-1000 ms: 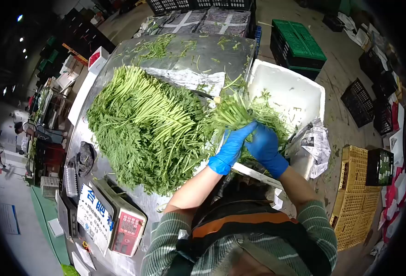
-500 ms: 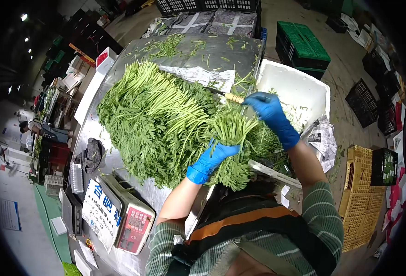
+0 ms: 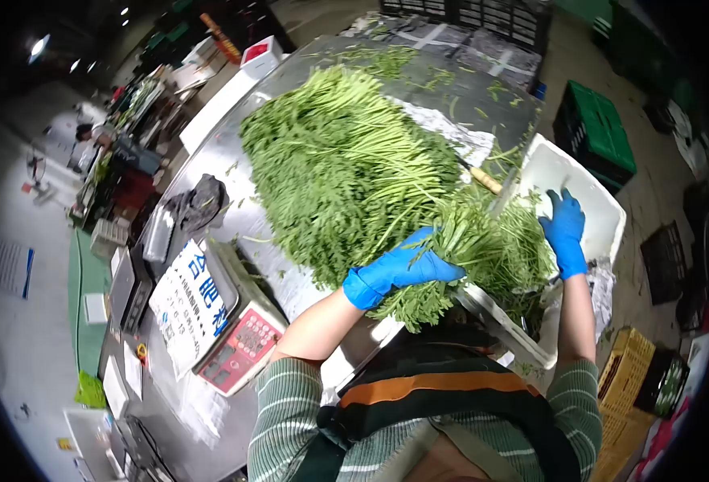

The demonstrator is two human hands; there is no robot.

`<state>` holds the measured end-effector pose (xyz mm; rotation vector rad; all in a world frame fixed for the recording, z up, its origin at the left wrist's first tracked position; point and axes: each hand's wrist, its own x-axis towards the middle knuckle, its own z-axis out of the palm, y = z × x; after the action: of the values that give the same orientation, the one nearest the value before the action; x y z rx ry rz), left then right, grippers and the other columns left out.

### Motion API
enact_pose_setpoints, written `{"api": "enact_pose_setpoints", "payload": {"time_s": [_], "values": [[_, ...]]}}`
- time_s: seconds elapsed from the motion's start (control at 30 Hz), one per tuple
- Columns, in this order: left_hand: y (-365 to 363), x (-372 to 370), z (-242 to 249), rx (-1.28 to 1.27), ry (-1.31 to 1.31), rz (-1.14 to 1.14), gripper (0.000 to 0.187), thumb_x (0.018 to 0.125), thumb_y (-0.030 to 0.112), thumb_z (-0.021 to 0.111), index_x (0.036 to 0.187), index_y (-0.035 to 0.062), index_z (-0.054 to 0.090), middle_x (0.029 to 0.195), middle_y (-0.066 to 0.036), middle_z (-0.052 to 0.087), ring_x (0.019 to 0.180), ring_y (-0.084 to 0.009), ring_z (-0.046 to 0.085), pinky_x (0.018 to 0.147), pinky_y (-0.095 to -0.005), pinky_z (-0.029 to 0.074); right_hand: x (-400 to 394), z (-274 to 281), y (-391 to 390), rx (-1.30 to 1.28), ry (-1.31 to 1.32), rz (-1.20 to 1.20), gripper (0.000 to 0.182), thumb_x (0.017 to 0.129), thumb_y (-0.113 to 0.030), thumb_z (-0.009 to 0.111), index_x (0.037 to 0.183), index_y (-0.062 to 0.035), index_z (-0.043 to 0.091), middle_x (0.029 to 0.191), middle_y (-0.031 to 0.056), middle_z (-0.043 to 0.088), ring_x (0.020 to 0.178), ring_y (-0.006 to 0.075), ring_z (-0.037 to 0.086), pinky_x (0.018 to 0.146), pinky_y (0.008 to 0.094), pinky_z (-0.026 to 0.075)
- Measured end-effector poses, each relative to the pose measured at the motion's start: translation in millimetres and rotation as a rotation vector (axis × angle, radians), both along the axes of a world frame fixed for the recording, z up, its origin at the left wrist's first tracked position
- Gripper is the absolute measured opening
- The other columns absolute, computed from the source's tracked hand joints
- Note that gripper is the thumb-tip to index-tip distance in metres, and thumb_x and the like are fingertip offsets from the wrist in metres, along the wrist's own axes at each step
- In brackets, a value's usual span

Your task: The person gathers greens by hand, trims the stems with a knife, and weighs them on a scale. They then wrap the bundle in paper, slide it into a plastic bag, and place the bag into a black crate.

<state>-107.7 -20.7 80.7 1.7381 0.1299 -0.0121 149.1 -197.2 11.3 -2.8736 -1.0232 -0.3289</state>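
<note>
My left hand [image 3: 407, 269], in a blue glove, is closed around a bunch of leafy greens [image 3: 467, 225] with its cut stems upward. My right hand [image 3: 565, 229], also gloved in blue, is at the white foam box [image 3: 608, 213], fingers apart beside loose green stems and leaves [image 3: 523, 241]. A wooden-handled knife [image 3: 485, 180] lies beyond the bunch, near the box's left rim; part of its blade is hidden. To the left of the bunch, a large heap of the same leafy greens [image 3: 338, 161] covers the metal table [image 3: 262, 265].
A scale [image 3: 246, 341] with a handwritten cardboard sign [image 3: 190, 301] stands at the left. Dark cloth [image 3: 202, 202] lies behind it. Green crates [image 3: 596, 128] stand beyond the box, and yellow crates [image 3: 624, 365] are at lower right. Another person [image 3: 89, 149] is far left.
My right hand has moved away from the knife handle to the foam box, and its fingers have spread. My left hand still grips the bunch. The whole view has shifted and turned.
</note>
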Motion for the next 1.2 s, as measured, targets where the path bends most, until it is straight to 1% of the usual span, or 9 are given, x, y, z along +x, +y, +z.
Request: {"api": "enact_pose_setpoints", "payload": {"time_s": [0.07,0.13,0.37,0.47,0.53,0.63,0.77,0.83,1.2], "values": [[24.0,-46.8,22.1,0.258,-0.087,0.161,0.043,0.069,0.015,0.070,0.107,0.0029,0.055,0.096,-0.007,0.060,0.087,-0.0166,0.055,0.082,-0.0285,0.042,26.9,-43.2,-3.1,0.282,0.206,0.127,0.058,0.066,-0.026,0.069,0.118,-0.0144,0.048,0.117,0.0146,0.050,0.105,0.0308,0.049,0.086,0.0375,0.041],[32.4,-107.4,94.9,-0.200,-0.150,0.432,0.037,0.068,0.013,0.069,0.102,0.0043,0.058,0.089,-0.004,0.060,0.078,-0.0135,0.056,0.072,-0.0252,0.045,34.5,-62.5,6.6,0.480,0.481,0.183,0.054,0.068,-0.023,0.068,0.117,-0.0100,0.049,0.116,0.0140,0.051,0.104,0.0288,0.051,0.086,0.0351,0.041],[156.1,-339.0,98.9,1.695,0.606,1.024,0.032,0.075,0.005,0.046,0.106,0.0076,0.054,0.087,-0.017,0.061,0.079,-0.0341,0.058,0.065,-0.0398,0.046,-54.4,22.6,119.4,0.691,0.529,0.517,0.024,0.076,-0.016,0.061,0.097,-0.0048,0.060,0.097,0.0117,0.060,0.088,0.0251,0.058,0.077,0.0317,0.045],[200.0,-437.0,6.3,1.417,0.793,0.955,0.041,0.072,0.014,0.056,0.112,0.0095,0.049,0.091,-0.018,0.060,0.082,-0.0362,0.057,0.068,-0.0418,0.045,-90.6,56.0,179.6,0.653,0.316,0.804,0.021,0.074,-0.016,0.060,0.093,-0.0071,0.060,0.093,0.0090,0.059,0.087,0.0262,0.056,0.075,0.0346,0.045],[210.1,-478.8,-65.7,0.870,0.752,0.963,0.086,0.053,0.030,0.079,0.126,0.0060,0.038,0.111,-0.020,0.054,0.104,-0.0323,0.051,0.086,-0.0364,0.041,-103.4,72.7,222.6,0.532,0.172,1.007,0.019,0.073,-0.016,0.060,0.090,-0.0090,0.060,0.087,0.0076,0.058,0.085,0.0274,0.054,0.073,0.0370,0.045],[200.1,-472.5,-43.4,0.818,0.864,0.947,0.111,0.045,0.030,0.083,0.134,0.0024,0.021,0.119,-0.021,0.048,0.112,-0.0314,0.045,0.092,-0.0348,0.037,-89.8,77.3,287.3,0.364,-0.081,1.131,0.018,0.069,-0.012,0.059,0.087,-0.0099,0.060,0.087,0.0063,0.057,0.084,0.0265,0.055,0.072,0.0372,0.046],[169.3,-388.0,59.2,1.178,0.949,1.046,0.068,0.060,0.024,0.076,0.119,0.0041,0.048,0.108,-0.016,0.057,0.097,-0.0252,0.058,0.081,-0.0337,0.045,-63.4,75.4,336.3,-0.003,-0.188,1.013,0.043,0.064,-0.010,0.063,0.105,-0.0087,0.051,0.105,0.0086,0.052,0.096,0.0279,0.050,0.078,0.0390,0.044],[160.1,-336.3,81.0,1.031,0.458,1.191,0.050,0.068,0.016,0.070,0.113,0.0053,0.053,0.104,-0.013,0.060,0.094,-0.0267,0.058,0.080,-0.0330,0.045,-57.0,76.0,347.4,-0.168,-0.102,0.934,0.065,0.063,-0.013,0.066,0.121,-0.0083,0.039,0.122,0.0110,0.042,0.108,0.0291,0.043,0.084,0.0416,0.042],[195.7,-38.6,60.9,1.448,-0.038,0.240,0.058,0.079,0.030,0.055,0.128,0.0070,0.033,0.131,-0.015,0.035,0.117,-0.0340,0.037,0.098,-0.0436,0.029,-61.7,131.4,411.4,0.059,-0.070,1.050,0.036,0.067,-0.021,0.064,0.101,-0.0124,0.058,0.094,0.0081,0.057,0.089,0.0273,0.055,0.074,0.0396,0.046]]}}
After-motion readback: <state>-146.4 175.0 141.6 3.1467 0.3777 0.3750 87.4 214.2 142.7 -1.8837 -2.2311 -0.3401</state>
